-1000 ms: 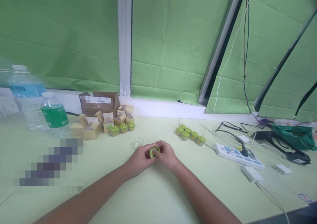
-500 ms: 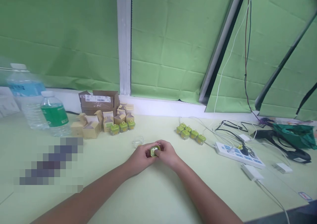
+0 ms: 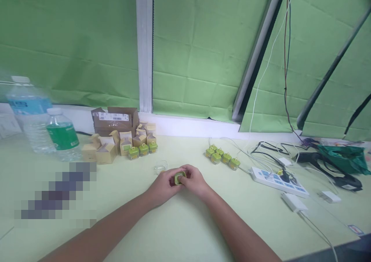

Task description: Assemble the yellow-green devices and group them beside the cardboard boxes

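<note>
Pale tabletop, bottles, cartons, power strip, hands around green piece

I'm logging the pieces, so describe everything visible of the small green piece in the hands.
The green piece is small and squarish with rounded corners, and looks like plastic. A bright yellow-green rim frames a duller middle that looks recessed. Its face is turned toward the camera. The left hand holds its left side; the right hand grips it from the right, thumb over the face. Its back is hidden.

Green blinds, grey post, pale tabletop
</note>
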`<control>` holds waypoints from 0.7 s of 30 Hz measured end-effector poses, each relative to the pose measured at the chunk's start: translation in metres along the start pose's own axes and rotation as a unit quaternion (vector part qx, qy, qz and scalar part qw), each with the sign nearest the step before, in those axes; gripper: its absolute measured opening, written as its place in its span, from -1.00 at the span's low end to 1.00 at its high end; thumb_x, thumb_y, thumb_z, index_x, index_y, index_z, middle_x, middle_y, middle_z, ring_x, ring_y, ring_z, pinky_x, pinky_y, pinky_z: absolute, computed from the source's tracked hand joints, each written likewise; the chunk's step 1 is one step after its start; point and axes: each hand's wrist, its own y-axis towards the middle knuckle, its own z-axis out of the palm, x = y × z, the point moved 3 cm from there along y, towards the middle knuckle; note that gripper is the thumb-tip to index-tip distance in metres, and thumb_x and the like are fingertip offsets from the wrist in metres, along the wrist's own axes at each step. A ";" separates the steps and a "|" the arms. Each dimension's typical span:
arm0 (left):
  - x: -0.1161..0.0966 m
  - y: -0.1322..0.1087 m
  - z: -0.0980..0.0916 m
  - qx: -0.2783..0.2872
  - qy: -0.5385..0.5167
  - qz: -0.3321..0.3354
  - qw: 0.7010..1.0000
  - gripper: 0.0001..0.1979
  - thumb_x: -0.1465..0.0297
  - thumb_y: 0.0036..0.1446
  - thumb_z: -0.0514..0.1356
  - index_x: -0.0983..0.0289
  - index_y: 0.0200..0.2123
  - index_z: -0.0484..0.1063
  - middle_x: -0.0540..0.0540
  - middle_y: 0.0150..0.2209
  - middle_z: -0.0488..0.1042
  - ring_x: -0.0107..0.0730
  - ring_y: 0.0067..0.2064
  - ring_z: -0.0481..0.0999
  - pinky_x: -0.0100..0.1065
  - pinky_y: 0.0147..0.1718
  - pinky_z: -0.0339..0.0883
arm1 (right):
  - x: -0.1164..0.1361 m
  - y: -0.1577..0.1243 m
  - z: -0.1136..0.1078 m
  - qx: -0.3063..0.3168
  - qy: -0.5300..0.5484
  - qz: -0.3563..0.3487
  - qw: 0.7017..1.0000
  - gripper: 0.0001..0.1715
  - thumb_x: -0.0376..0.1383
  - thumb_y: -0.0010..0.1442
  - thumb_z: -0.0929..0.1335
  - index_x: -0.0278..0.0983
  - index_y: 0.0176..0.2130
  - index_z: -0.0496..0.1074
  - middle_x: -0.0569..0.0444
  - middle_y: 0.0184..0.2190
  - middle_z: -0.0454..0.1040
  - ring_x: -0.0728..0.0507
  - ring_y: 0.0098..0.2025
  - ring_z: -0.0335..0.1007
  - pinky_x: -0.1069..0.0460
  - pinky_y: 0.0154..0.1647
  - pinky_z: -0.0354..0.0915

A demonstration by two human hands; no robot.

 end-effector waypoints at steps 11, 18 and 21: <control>0.002 0.000 0.000 -0.026 -0.027 -0.007 0.999 -0.55 0.36 0.08 0.26 0.22 0.08 0.44 0.13 -0.10 0.54 -0.30 -0.24 0.51 -0.31 -0.26 0.40 | 0.034 -0.013 -0.031 -0.046 -0.244 -0.096 0.964 -0.64 -0.13 0.26 0.31 -0.26 -0.04 0.47 -0.01 -0.25 0.51 -0.13 -0.26 0.41 0.00 -0.21 0.27; 0.017 0.003 -0.001 -0.043 -0.001 -0.042 0.998 -0.54 0.36 0.01 0.30 0.22 0.04 0.45 0.11 -0.10 0.54 -0.30 -0.25 0.51 -0.27 -0.20 0.41 | 0.005 -0.003 -0.038 -0.018 -0.381 -0.094 0.920 -0.76 -0.41 0.12 0.34 -0.25 -0.16 0.47 -0.07 -0.24 0.51 -0.21 -0.12 0.38 0.00 -0.16 0.20; 0.020 0.005 -0.002 -0.051 0.013 -0.052 0.997 -0.53 0.37 0.00 0.29 0.24 0.04 0.45 0.10 -0.12 0.54 -0.33 -0.31 0.49 -0.28 -0.25 0.39 | 0.009 -0.003 -0.038 -0.042 -0.339 -0.103 0.934 -0.76 -0.38 0.15 0.34 -0.24 -0.13 0.44 -0.02 -0.25 0.51 -0.17 -0.18 0.39 0.00 -0.20 0.21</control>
